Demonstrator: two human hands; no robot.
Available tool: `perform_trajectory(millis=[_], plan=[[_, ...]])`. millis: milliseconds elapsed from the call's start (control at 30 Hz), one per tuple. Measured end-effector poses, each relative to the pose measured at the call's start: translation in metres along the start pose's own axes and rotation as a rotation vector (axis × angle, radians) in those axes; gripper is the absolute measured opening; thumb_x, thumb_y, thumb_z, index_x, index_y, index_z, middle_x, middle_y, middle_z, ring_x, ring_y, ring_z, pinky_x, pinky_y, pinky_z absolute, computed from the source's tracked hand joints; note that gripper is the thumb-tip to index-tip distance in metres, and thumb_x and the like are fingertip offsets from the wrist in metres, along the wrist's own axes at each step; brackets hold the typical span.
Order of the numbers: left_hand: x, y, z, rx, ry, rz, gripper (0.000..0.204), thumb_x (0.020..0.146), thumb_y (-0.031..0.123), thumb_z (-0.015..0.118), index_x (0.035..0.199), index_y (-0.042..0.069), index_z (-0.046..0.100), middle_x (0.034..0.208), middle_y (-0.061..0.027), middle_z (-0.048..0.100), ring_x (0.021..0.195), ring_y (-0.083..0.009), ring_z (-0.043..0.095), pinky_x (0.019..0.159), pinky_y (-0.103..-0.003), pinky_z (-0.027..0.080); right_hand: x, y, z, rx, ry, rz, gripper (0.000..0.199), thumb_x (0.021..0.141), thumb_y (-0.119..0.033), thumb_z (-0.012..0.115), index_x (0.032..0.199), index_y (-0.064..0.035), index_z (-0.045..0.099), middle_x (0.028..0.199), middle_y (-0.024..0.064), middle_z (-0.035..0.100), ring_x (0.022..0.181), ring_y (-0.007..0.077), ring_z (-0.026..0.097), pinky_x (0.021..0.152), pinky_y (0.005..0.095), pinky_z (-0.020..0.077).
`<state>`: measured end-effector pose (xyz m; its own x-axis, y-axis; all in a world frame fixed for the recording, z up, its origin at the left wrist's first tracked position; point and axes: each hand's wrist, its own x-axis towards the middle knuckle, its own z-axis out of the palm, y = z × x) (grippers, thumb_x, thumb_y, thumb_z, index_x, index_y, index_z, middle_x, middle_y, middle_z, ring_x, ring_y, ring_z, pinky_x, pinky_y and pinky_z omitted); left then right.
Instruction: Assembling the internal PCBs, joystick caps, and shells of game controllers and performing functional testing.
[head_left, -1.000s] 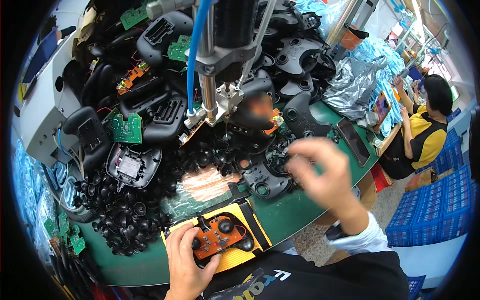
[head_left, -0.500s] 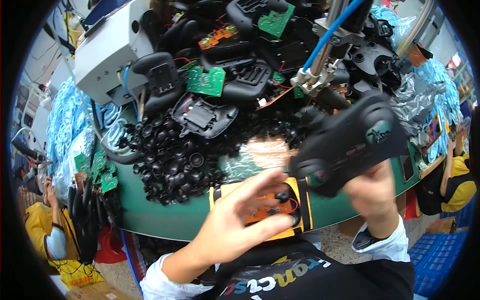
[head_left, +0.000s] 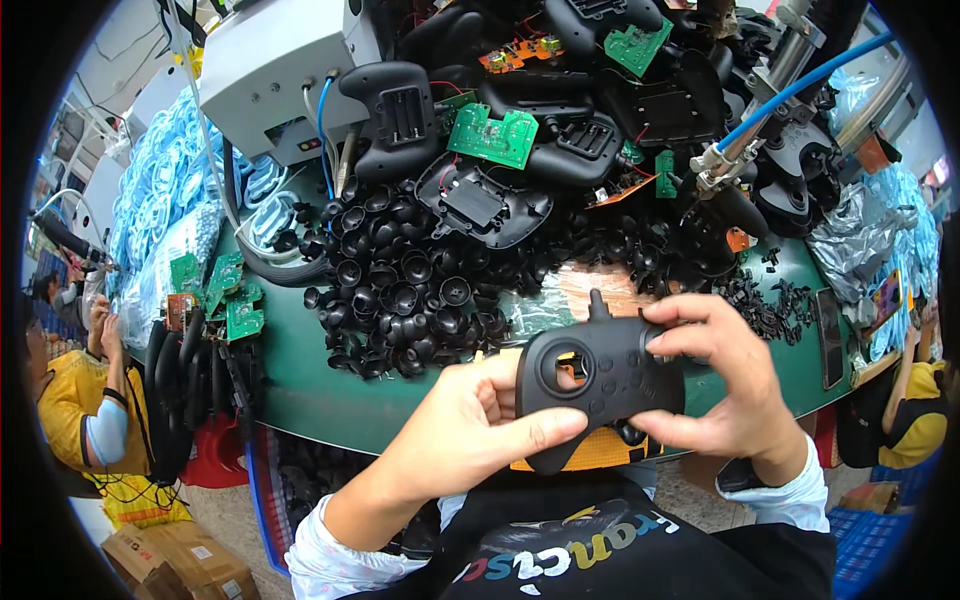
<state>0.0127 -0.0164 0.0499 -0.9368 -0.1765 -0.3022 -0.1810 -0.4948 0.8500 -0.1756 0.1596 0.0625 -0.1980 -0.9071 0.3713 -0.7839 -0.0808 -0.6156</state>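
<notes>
A black game controller front shell (head_left: 627,372) is held between both hands, its face turned up toward me. My left hand (head_left: 475,425) grips its left end, thumb on the lower left grip and fingers behind. With fingers on the upper right edge and thumb low, my right hand (head_left: 725,385) holds the other end. A bit of orange shows through the shell's round opening. Underneath lies a yellow fixture (head_left: 590,452) with black bands, mostly hidden by the shell and hands. Whether the shell touches the fixture I cannot tell.
Beyond the shell lies a heap of black thumbstick caps (head_left: 400,285). Controller shells with green circuit boards (head_left: 492,136) pile up behind it. A grey box (head_left: 285,75) stands at back left, a metal post with blue tube (head_left: 800,95) at back right. A phone (head_left: 829,338) lies right.
The controller shell has come from the right to the middle, over the yellow fixture. My left hand, open before, has taken hold of it too. The whole view has shifted.
</notes>
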Motion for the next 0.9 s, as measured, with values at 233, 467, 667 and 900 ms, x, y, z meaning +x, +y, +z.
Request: perform_trajectory(millis=[233,467,667,900], plan=[[-0.007,-0.025,0.012,0.750,0.299,0.097,0.064,0.077,0.017,0.084,0.132,0.002,0.056,0.113,-0.0096,0.061,0.092,-0.0162,0.060,0.078,-0.029,0.050,-0.033,-0.002,0.027,-0.100,0.015,0.099,0.065,0.060,-0.013,0.087,0.119,-0.0046,0.061,0.122,0.0176,0.057,0.105,0.0351,0.057,0.088,0.0416,0.0502],[-0.001,-0.052,0.006,1.038,0.364,0.375,0.075,0.071,0.020,0.087,0.134,0.001,0.050,0.128,-0.0172,0.051,0.117,-0.0341,0.053,0.103,-0.042,0.041,-0.033,0.004,0.035,-0.138,-0.068,0.122,0.058,0.063,-0.015,0.085,0.116,-0.0039,0.063,0.123,0.0178,0.054,0.107,0.0372,0.055,0.091,0.0444,0.0489],[-0.001,-0.058,0.005,0.990,0.373,0.250,0.067,0.074,0.019,0.085,0.131,0.002,0.054,0.123,-0.0171,0.054,0.115,-0.0322,0.054,0.097,-0.040,0.045,-0.030,0.008,0.038,-0.107,-0.149,0.157,0.056,0.066,-0.016,0.085,0.116,-0.0044,0.063,0.125,0.0165,0.054,0.111,0.0368,0.054,0.093,0.0449,0.0490],[0.000,-0.059,0.010,1.028,0.366,0.302,0.072,0.071,0.012,0.086,0.130,-0.001,0.047,0.120,-0.0182,0.053,0.107,-0.0328,0.055,0.093,-0.038,0.047,-0.040,0.015,0.043,0.155,-0.148,0.296,0.067,0.069,-0.017,0.086,0.128,-0.0037,0.058,0.131,0.0182,0.053,0.118,0.0347,0.054,0.099,0.0417,0.0472]])
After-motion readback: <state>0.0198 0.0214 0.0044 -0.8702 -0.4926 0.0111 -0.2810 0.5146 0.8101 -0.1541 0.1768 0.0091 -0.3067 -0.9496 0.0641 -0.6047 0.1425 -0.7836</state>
